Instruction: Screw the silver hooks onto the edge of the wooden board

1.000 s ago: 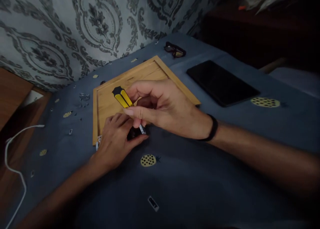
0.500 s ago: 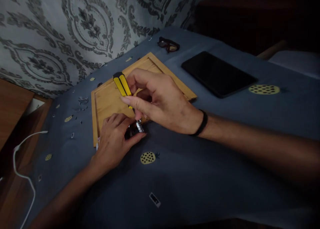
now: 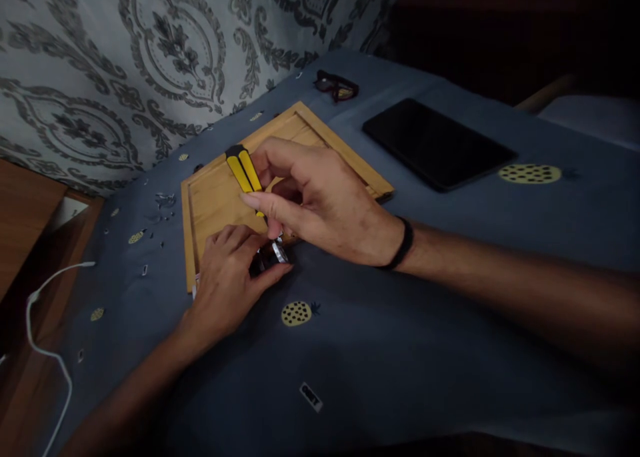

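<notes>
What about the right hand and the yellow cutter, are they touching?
Touching. The head view shows the right hand pinching the yellow cutter between thumb and fingers, with no gap where they meet.

Things on the cloth-covered surface [image 3: 400, 324]
Tablet [image 3: 437, 144] lies right of the wooden tray [image 3: 210, 204]; glasses [image 3: 336, 86] behind them, near the wall [image 3: 100, 57]; cable [image 3: 45, 297] hangs past the left edge.

No text can be read; the small label [image 3: 311, 397] on the blue cloth [image 3: 400, 350] carries blurred dark print.
</notes>
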The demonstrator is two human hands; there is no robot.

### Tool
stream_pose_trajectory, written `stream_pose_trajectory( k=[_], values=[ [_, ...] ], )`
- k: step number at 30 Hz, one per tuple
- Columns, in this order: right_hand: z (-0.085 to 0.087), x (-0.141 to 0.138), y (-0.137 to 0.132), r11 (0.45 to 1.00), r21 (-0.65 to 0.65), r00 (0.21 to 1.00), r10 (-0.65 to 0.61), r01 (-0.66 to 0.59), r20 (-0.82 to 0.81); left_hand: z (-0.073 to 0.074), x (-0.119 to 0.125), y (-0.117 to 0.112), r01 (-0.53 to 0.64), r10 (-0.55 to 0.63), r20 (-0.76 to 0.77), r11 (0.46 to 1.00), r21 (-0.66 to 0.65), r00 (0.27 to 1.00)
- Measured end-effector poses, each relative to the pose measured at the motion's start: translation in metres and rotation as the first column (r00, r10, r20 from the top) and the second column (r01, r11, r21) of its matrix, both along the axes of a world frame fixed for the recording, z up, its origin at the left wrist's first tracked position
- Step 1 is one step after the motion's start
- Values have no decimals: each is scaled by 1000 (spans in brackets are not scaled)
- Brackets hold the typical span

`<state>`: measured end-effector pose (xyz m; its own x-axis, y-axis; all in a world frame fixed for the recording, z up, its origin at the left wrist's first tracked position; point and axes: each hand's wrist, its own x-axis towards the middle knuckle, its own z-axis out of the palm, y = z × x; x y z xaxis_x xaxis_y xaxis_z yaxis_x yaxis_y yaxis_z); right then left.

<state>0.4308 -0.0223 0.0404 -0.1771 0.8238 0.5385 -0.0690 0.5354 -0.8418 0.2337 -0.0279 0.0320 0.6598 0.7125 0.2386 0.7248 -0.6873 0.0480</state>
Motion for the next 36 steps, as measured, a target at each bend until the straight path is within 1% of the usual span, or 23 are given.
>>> stream_pose_trajectory(
  k=[4, 6, 10, 16, 19, 24, 28, 33, 36],
  values=[
    [2, 0, -2, 999, 2, 999, 43, -43, -13, -1, 0, 0, -1, 1, 12, 1000, -7, 1000],
    [3, 0, -3, 999, -3, 999, 49, -49, -6, -1, 0, 0, -8, 8, 19, 1000, -25, 1000],
    [3, 0, -3, 998, 27, 998, 55, -55, 13, -1, 0, 0, -9, 10, 35, 999, -54, 999],
    [5, 3, 0, 995, 88, 996, 49, -54, 68, 0, 0, -1, -2, 2, -5, 1000, -5, 1000],
    [7, 4, -1, 997, 65, 995, 45, -51, 94, 1, 1, -1, -1, 1, 12, 1000, -18, 1000],
    [7, 2, -2, 998, 19, 996, 64, -65, 68, 3, 2, -2, 24, -23, 34, 1000, -14, 999],
    [8, 2, -1, 997, 8, 996, 81, -81, 46, 1, 1, -1, 17, -16, 39, 1000, -7, 999],
    [11, 5, 0, 988, -6, 982, 155, -155, 110, 0, 1, -1, -11, 12, 35, 1000, -23, 999],
    [12, 2, 1, 990, -45, 985, 139, -135, 104, 0, 2, -1, -1, 3, 60, 999, -32, 998]
  ],
)
